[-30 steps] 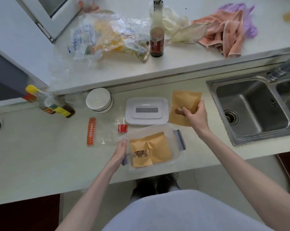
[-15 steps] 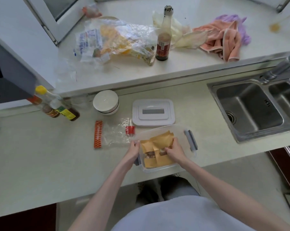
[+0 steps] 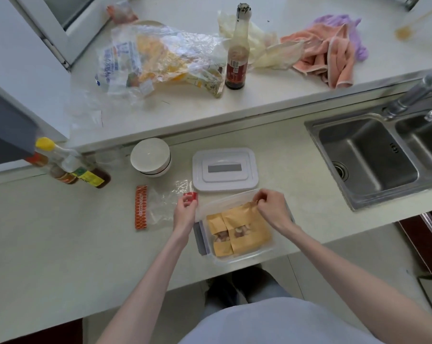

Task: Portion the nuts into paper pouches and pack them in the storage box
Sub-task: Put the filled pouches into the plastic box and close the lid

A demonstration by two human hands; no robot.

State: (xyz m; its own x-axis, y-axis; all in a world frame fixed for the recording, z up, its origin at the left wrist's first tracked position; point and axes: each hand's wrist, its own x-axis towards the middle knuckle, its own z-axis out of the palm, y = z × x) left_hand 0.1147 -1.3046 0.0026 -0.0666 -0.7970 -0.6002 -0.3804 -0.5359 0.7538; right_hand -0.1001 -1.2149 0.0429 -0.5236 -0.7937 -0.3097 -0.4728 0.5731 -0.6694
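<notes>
The paper pouches [image 3: 237,232] lie overlapping in the clear storage box [image 3: 247,256], which sits at the near edge of the bench [image 3: 61,244]; their windows face up, so the nuts inside show. They seem laid flat so that the lid can go on over them. The right hand [image 3: 272,207] hovers over the far right corner of the box, its grip pinched at the top edge of the upper pouch, probably to settle that corner down. The left hand [image 3: 185,209] is just left of the box, fingers curled near the red tab of an empty clear bag [image 3: 165,207]; whether it holds the tab or the box rim I cannot tell. The white lid [image 3: 224,170] waits just beyond the box, within easy reach. Farther off stand a white bowl [image 3: 150,157] to the left and the sink [image 3: 369,160] to the right.
</notes>
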